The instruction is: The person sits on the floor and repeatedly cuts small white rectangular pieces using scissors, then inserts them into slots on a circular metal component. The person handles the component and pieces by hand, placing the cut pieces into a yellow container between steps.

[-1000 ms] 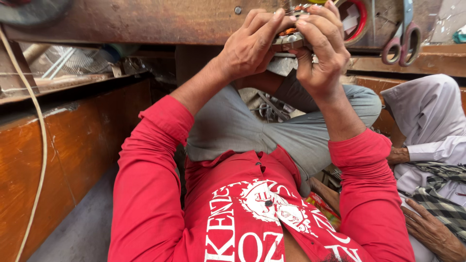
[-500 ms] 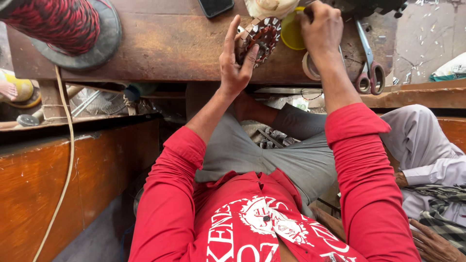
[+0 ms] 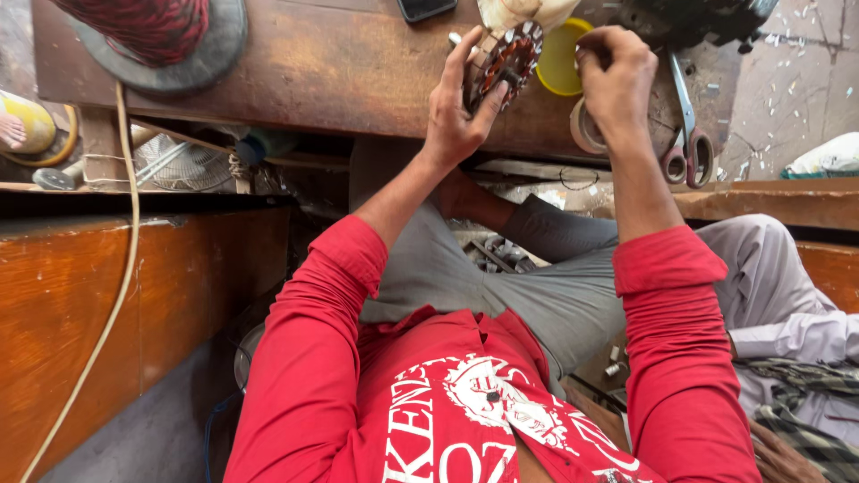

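Stator core (image 3: 506, 61), round, copper-wound, slotted metal rim.

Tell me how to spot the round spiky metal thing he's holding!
Find the long wooden bench along the top. Near its middle, the left hand holds up a round stator, ringed with metal teeth around reddish copper windings. The yellow lid beside it is smooth and plain.

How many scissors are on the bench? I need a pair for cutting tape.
1. The scissors lie on the wooden bench, just right of the right hand, red handles toward the person. Others may be hidden behind the hands or out of frame.
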